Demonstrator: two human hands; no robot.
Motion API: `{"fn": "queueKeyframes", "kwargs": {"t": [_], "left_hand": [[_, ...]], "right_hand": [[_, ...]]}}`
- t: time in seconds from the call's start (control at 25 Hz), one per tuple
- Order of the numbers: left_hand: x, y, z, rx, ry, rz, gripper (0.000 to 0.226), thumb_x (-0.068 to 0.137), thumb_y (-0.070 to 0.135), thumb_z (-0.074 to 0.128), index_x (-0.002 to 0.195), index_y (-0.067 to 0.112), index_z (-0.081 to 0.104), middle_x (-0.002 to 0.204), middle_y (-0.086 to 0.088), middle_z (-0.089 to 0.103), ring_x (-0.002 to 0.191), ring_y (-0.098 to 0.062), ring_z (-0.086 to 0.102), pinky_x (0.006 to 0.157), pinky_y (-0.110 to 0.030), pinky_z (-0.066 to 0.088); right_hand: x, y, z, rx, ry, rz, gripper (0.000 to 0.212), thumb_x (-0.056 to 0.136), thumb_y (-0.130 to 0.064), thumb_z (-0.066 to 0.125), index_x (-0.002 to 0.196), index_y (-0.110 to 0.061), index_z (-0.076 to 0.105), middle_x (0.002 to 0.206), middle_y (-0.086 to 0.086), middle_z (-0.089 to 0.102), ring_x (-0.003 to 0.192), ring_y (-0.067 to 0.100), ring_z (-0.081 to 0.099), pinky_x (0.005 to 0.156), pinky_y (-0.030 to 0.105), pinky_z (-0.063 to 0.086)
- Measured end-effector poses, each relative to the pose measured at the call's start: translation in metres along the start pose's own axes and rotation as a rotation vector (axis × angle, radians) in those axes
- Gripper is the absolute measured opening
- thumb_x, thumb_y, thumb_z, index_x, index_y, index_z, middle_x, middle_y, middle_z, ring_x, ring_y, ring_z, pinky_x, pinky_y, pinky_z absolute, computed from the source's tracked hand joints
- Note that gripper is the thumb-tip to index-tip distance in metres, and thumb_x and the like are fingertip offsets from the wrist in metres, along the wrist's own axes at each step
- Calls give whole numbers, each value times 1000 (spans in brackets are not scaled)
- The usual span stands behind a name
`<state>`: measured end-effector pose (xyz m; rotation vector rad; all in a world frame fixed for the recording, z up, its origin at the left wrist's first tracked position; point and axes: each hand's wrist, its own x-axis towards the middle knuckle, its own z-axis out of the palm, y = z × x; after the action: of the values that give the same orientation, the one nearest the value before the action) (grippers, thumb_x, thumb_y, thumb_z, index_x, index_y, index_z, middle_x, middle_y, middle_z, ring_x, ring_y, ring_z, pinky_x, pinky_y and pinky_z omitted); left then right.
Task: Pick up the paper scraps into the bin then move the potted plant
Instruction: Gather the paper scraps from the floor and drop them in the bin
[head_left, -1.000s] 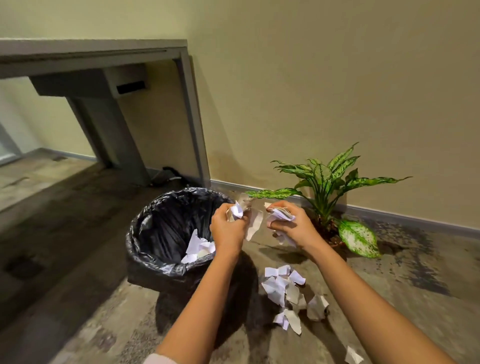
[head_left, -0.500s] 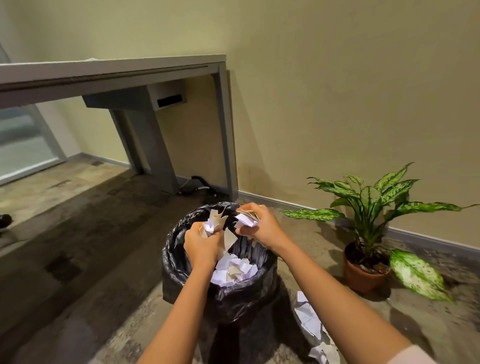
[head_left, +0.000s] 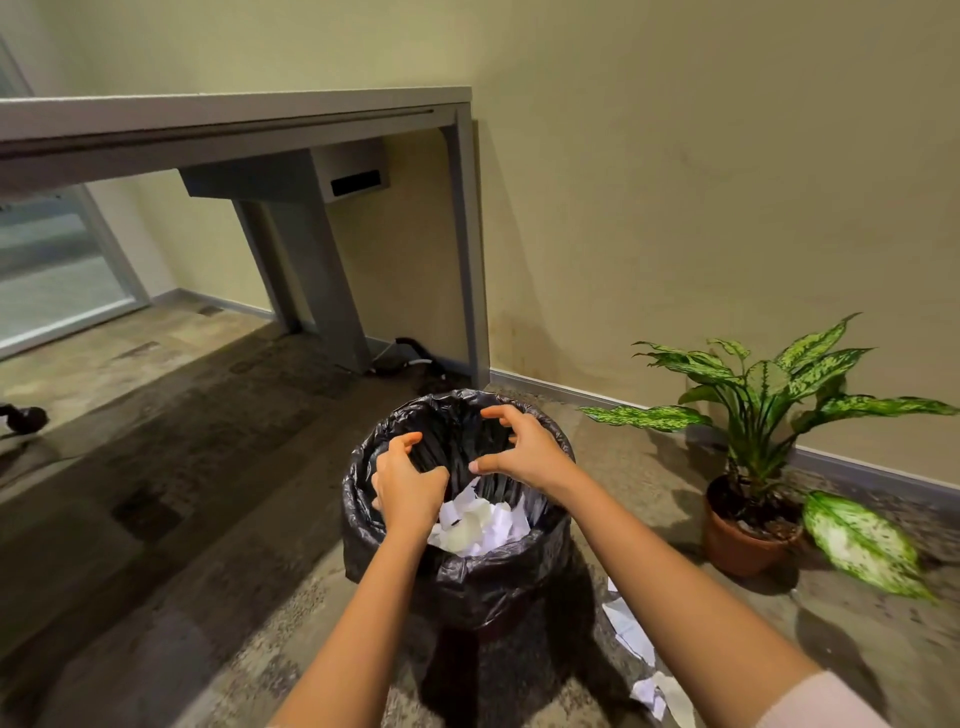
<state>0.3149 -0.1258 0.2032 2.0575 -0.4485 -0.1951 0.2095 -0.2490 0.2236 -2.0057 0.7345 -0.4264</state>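
Against the pale wall stands a grey desk, its end leg coming down to the floor just behind the bin. Under the desk the floor lies open, with dark cables on it at the foot of the wall, and a glass panel closes the far left edge of the view. No writing or label can be read on anything.

Right of the desk leg, near the skirting, the potted plant stands upright in a terracotta pot with dark soil in it, its speckled leaves spreading wide and one large leaf drooping to the floor at the right. It stands apart from the bin, with a strip of bare floor between them.

At the middle of the floor is the bin, lined with a black plastic bag folded over its rim. White paper scraps lie piled inside it, toward the near side.

Both hands hang over the bin's mouth. The left hand has its fingers spread and curled, holding nothing, close above the pile. The right hand is likewise empty, fingers splayed wide and clawed, over the far rim.

On the floor just right of the bin's base more loose scraps lie in a trail running toward the near edge of the view.
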Motion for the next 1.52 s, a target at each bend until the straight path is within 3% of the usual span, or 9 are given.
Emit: {"fn": "queueKeyframes", "kwargs": {"t": [0.48,0.68,0.76,0.92,1.04,1.2,1.36,1.52], "left_hand": [[-48,49,28,-20,-96,191,46,80,18,68,123,27,54,129,-2,53,121,-25,51,101,-51,43],[-97,71,55,-302,-90,400,30,84,12,67,111,22,60,104,3,66,89,-12,64,84,-34,55],[-120,70,72,-327,-110,461,26,86,15,66,110,22,60,98,4,66,85,-10,64,77,-28,54],[-163,41,117,-264,-255,468,23,85,20,68,106,26,61,97,8,65,81,-5,63,71,-23,52],[-197,6,150,-162,-387,428,23,83,20,71,104,24,63,99,9,66,77,1,62,69,-23,51],[-235,-43,196,6,-627,382,30,80,19,72,108,22,62,107,8,63,76,1,60,65,-8,44],[-262,-80,225,157,-798,335,43,76,24,78,115,20,59,113,2,59,75,-11,60,76,-29,52],[-282,-101,241,276,-965,315,57,72,25,83,121,16,54,122,-5,52,93,-12,60,87,-26,48]], "right_hand": [[-42,2,-54,57,116,-19,57,71,-17,80,123,-21,57,128,4,56,122,17,49,98,36,42],[-82,40,-87,18,249,28,53,72,-22,79,120,-26,59,131,3,53,120,19,49,91,32,43],[-104,66,-96,-8,275,74,52,73,-21,79,121,-26,59,131,4,51,119,20,49,90,30,42],[-149,131,-106,-76,253,192,54,73,-22,80,122,-24,59,128,5,51,118,22,52,93,33,45],[-180,185,-110,-156,212,314,57,69,-20,81,122,-24,60,125,9,52,116,26,52,87,30,47],[-223,255,-118,-247,152,503,58,69,-21,80,123,-22,58,129,11,53,121,26,51,94,30,44],[-271,320,-130,-258,158,710,56,69,-18,75,123,-22,57,131,16,52,125,30,47,98,36,47],[-311,358,-136,-143,238,833,61,75,-8,69,133,-13,51,137,12,52,118,27,54,96,36,49]]}}
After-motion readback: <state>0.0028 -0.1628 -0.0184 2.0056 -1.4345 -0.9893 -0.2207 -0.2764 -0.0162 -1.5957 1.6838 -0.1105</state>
